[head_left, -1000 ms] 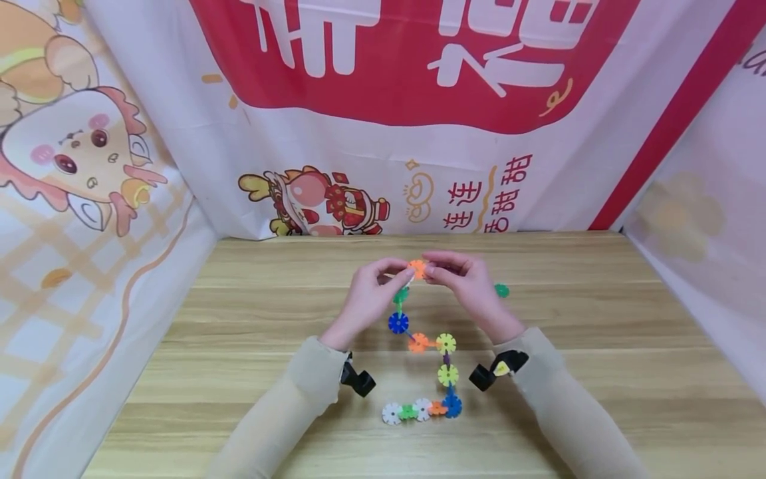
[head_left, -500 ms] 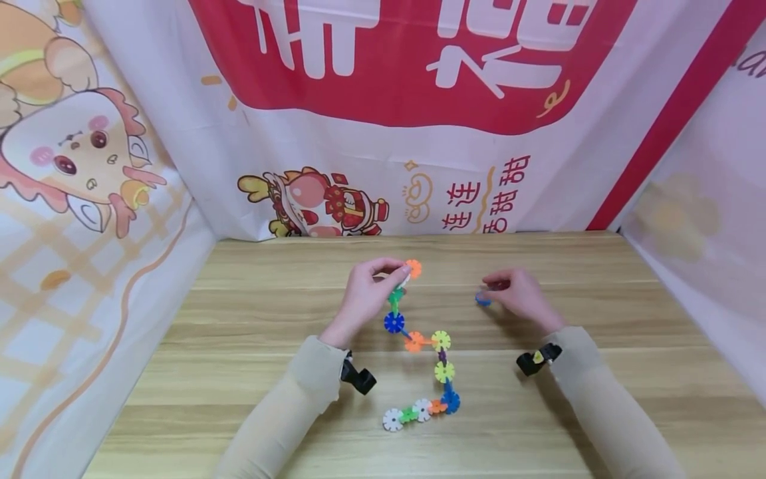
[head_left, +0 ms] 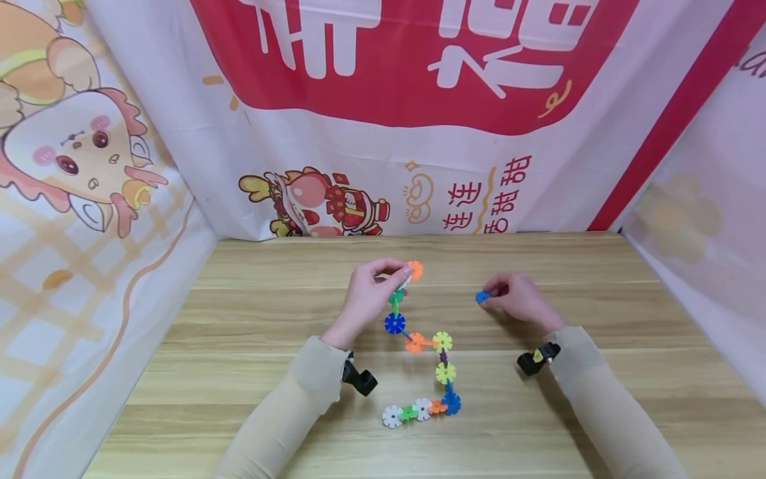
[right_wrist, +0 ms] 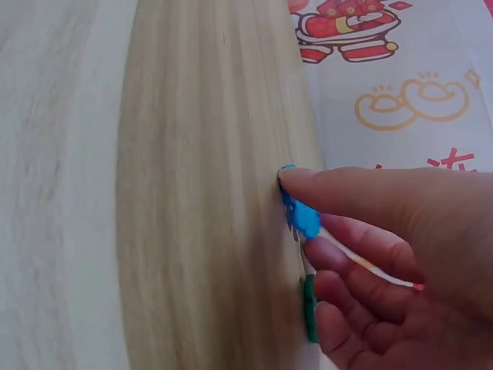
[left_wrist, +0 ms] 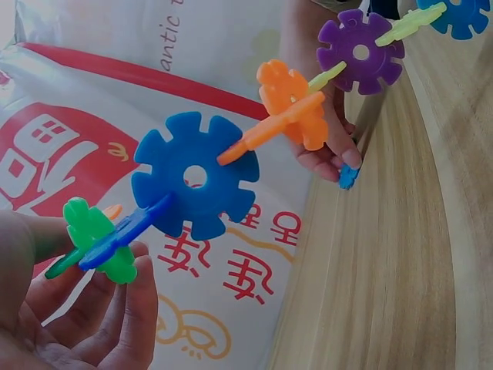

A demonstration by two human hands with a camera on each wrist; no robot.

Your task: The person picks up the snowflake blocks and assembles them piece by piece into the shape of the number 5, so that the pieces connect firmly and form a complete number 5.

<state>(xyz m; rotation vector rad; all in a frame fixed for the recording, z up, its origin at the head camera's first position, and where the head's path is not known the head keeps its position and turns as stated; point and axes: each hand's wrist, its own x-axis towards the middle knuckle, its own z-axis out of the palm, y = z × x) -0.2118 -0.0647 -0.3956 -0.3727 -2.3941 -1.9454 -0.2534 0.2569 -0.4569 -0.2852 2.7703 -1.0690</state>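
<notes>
My left hand (head_left: 374, 293) pinches the far end of a chain of slotted plastic snowflake discs, close to an orange disc (head_left: 414, 269). From there the chain zigzags toward me through a dark blue disc (head_left: 395, 324), a yellow disc (head_left: 443, 342) and others, ending at a white disc (head_left: 392, 416). In the left wrist view a large blue disc (left_wrist: 195, 176) and a bright green disc (left_wrist: 100, 240) show near the fingers. To the right, my right hand (head_left: 519, 296) pinches a single blue snowflake disc (head_left: 482, 297) between thumb and fingers, low over the table.
A green disc (right_wrist: 310, 308) lies beyond the right hand's fingers in the right wrist view; the hand hides it from the head view. The wooden table (head_left: 269, 399) meets a printed cloth backdrop (head_left: 371, 146) behind, with cloth walls at both sides.
My right hand has left the orange disc, moved right, and picked up a blue disc, now turned more into view. The left hand keeps its grip; the chain shifted slightly left.
</notes>
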